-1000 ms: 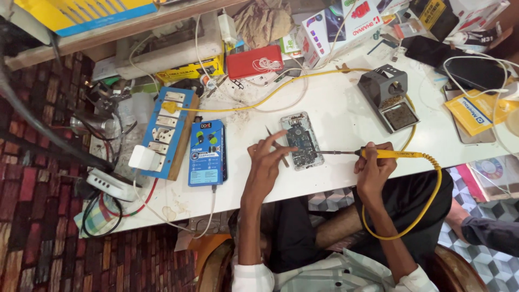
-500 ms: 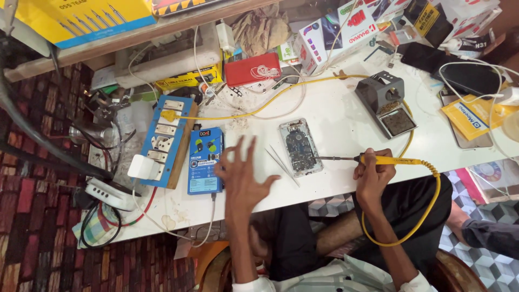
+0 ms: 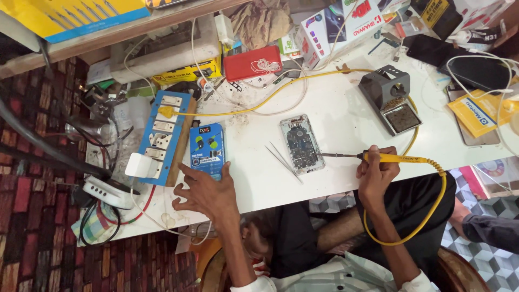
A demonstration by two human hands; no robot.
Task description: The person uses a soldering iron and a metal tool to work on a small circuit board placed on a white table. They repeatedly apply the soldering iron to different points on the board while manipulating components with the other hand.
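An opened phone with its circuit board showing lies on the white bench. My right hand grips a yellow soldering iron, its metal tip touching the phone's right edge. My left hand is spread open, fingers apart, over the lower end of a blue earphone box. Steel tweezers lie loose just left of the phone.
A blue switch-and-socket board lies left of the box. A grey soldering iron stand sits right of the phone, with yellow cable running across the bench. A red case, boxes and wires crowd the back. Another person's arm shows at the lower right.
My left hand has left the phone and swung left to the blue box, fingers now spread. The tweezers lie free on the bench. The right hand keeps the iron at the phone.
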